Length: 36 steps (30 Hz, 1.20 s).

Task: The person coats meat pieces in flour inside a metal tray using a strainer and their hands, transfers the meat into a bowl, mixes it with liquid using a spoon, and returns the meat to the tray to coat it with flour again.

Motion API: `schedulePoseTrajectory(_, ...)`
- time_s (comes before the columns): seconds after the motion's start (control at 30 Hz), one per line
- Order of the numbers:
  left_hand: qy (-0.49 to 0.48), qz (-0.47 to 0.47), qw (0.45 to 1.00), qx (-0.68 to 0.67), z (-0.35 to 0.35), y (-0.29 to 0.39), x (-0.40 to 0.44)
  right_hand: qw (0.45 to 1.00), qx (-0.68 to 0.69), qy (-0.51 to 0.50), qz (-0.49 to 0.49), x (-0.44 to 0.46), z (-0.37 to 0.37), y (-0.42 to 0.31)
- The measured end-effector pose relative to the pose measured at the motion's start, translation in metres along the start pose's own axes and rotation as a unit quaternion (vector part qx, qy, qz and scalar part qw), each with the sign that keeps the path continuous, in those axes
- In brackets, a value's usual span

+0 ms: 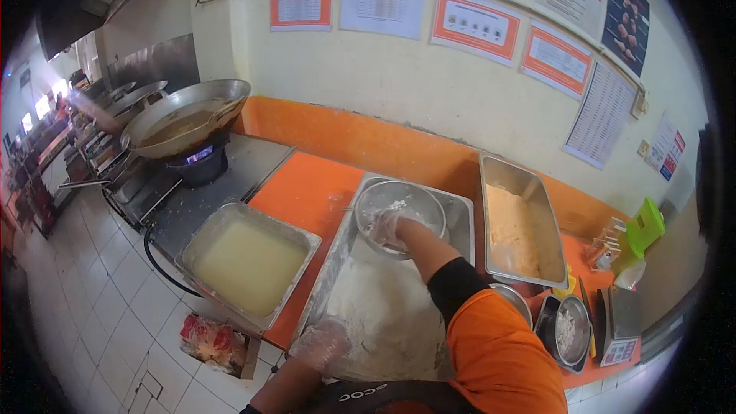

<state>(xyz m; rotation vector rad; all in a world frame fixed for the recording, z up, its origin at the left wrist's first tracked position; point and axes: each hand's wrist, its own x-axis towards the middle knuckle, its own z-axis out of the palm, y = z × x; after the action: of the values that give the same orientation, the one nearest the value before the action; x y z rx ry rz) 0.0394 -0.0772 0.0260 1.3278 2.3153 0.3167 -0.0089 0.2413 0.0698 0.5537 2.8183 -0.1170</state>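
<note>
My right hand (387,231), in a clear plastic glove, reaches down into a round metal bowl (435,198). Some white, floury bits (396,205) lie in the bowl, and my fingers are hard to make out against it. The bowl sits at the far end of a deep metal tray (466,218) holding white flour (383,291). At the tray's near left corner is my left hand (322,343), also gloved in clear plastic and close to the rim. Its fingers are blurred under the glove, so their grip cannot be told.
Left of the flour stands a pan of pale liquid (249,261); beyond it, a large wok (188,119) rests on a burner. On the right are a tray of orange-tinted powder (517,222), a small metal bowl (573,330) and a scale (619,322). A box (217,345) lies on the floor.
</note>
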Motion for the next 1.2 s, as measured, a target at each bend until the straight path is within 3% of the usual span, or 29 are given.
schedulePoseTrajectory(0.03, 0.001, 0.039, 0.999, 0.013, 0.008, -0.007, 0.004, 1.0, 0.012, 0.003, 0.023, -0.015, -0.017, -0.004)
schedulePoseTrajectory(0.07, -0.023, 0.017, 1.0, 0.001, -0.006, 0.001, -0.002, 0.999, 0.023, 0.006, 0.046, -0.026, -0.035, 0.0)
schedulePoseTrajectory(0.13, -0.026, 0.003, 1.0, -0.012, -0.009, 0.003, -0.005, 0.971, -0.153, 0.036, -0.177, 0.023, -0.022, 0.054)
schedulePoseTrajectory(0.2, -0.019, 0.003, 1.0, -0.013, -0.005, 0.002, -0.004, 0.987, -0.096, 0.077, -0.1, 0.056, -0.007, 0.109)
schedulePoseTrajectory(0.27, -0.015, 0.004, 1.0, -0.016, -0.003, 0.0, -0.002, 0.996, -0.031, 0.087, -0.016, 0.043, -0.024, 0.111)
schedulePoseTrajectory(0.33, -0.01, 0.0, 1.0, -0.015, 0.0, 0.0, 0.0, 0.994, 0.04, 0.068, 0.073, -0.036, -0.088, 0.053)
schedulePoseTrajectory(0.53, 0.01, -0.001, 1.0, -0.016, 0.01, -0.005, 0.005, 0.996, -0.028, 0.06, 0.059, -0.052, -0.1, 0.071)
schedulePoseTrajectory(0.63, 0.033, -0.001, 0.999, -0.02, 0.014, -0.006, 0.008, 0.989, -0.128, 0.012, 0.077, -0.057, -0.094, 0.06)
schedulePoseTrajectory(0.73, 0.058, 0.06, 0.993, 0.078, 0.005, -0.001, -0.003, 0.988, -0.134, 0.019, 0.079, -0.025, -0.054, 0.071)
schedulePoseTrajectory(0.83, -0.088, 0.066, 0.993, 0.04, -0.026, 0.01, -0.011, 0.979, -0.205, -0.02, -0.003, -0.018, -0.032, 0.055)
schedulePoseTrajectory(0.93, -0.056, 0.042, 0.997, 0.011, 0.016, -0.014, 0.01, 0.986, -0.144, 0.086, 0.013, 0.005, -0.003, 0.049)
schedulePoseTrajectory(1.03, -0.007, 0.048, 0.996, -0.074, -0.03, 0.013, -0.017, 0.986, -0.148, 0.055, -0.048, 0.059, 0.025, 0.09)
schedulePoseTrajectory(1.13, -0.046, -0.004, 0.999, -0.006, -0.001, 0.004, 0.009, 0.993, -0.095, -0.044, 0.05, 0.007, -0.057, 0.042)
schedulePoseTrajectory(1.2, -0.024, 0.071, 0.996, 0.052, -0.006, 0.003, -0.002, 0.997, -0.052, -0.046, -0.019, 0.022, -0.047, 0.045)
